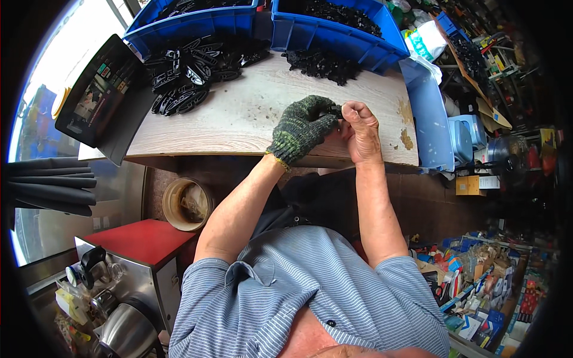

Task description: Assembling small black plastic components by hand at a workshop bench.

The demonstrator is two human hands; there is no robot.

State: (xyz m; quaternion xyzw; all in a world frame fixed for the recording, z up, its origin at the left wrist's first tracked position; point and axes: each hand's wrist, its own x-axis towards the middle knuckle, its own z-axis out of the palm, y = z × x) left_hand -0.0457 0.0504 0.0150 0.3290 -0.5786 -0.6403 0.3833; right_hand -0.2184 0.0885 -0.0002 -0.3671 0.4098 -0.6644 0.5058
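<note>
Here, the left hand [304, 126], in a dark green knitted glove, and the bare right hand [363, 132] meet above the near part of the table [233, 122]. A small black part [336, 110] sits between their fingertips, raised over the tabletop. The gloved fingers are bent, with the thumb and forefinger closed on the part. The right fingers are curled in, with the thumb and forefinger closed about its right end; the fingers hide much of its shape.

Beyond the hands, towards the far edge, glossy black oval pieces [194, 71] lie heaped on the left, and a lower pile of small black parts [322, 64] lies to their right. Behind each heap stands a blue bin, the left bin [191, 33] and the right bin [328, 46], both holding more black pieces. A screen [98, 98] leans at the table's left end, and a pale blue tub [431, 116] stands against its right. Below on the left are a bucket [170, 203] and a red-topped cabinet [143, 238].
</note>
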